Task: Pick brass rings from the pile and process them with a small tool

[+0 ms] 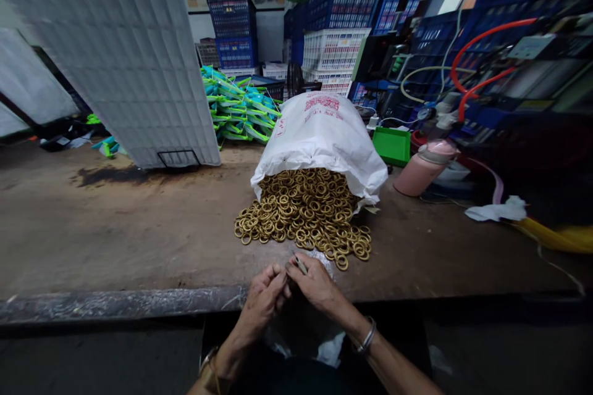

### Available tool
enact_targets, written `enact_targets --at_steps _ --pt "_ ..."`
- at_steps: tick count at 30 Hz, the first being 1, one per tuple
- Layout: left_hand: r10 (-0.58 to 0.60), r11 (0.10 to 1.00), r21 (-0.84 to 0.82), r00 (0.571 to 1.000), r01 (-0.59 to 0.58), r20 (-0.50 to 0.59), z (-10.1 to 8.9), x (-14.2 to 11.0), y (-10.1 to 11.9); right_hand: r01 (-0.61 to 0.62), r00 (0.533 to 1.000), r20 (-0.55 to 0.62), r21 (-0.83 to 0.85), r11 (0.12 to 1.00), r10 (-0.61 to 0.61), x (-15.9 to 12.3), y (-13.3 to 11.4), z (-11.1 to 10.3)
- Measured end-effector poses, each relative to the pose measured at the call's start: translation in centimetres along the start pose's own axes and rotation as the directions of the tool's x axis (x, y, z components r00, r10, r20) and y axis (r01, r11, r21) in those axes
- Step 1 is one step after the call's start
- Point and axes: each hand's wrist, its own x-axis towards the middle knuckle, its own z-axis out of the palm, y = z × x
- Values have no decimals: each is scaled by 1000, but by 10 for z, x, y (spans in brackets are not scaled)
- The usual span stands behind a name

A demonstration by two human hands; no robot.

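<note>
Brass-coloured rings (301,216), head view: heaped on the table (115,228) just beyond both grips, spilling from the mouth of a white sack (319,129) lying directly ahead. The right grip (319,282) is clamped on a slim, pointed tool (301,265), its thin end tilted forward. The left grip (264,294) has its fingers curled in, close beside the right; whether they are fully together, or pinch a ring, I cannot tell. Right of the grips and beyond them stands a pink bottle (424,168); left and beyond, a pale ribbed panel (139,68) stands tilted.
</note>
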Motion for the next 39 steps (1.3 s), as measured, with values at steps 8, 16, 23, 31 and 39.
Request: enact_targets --at_steps 8,16,23,31,39 --pt "-53 980 -196 998 47 -25 3 -1 -4 32 998 -55 -56 998 -35 0 7 0" --pt "-26 995 -98 995 17 -92 8 -1 5 163 987 95 -512 843 -133 -13 8 1" --pt "68 998 6 992 -68 -102 7 -3 1 164 986 130 -583 795 -109 -10 11 1" --pt "-87 958 -271 995 94 40 10 -13 1 -111 982 -186 -694 712 -28 10 26 -13" --pt "-131 895 -426 991 129 25 8 -8 -5 -205 969 -246 -778 594 13 20 26 -16"
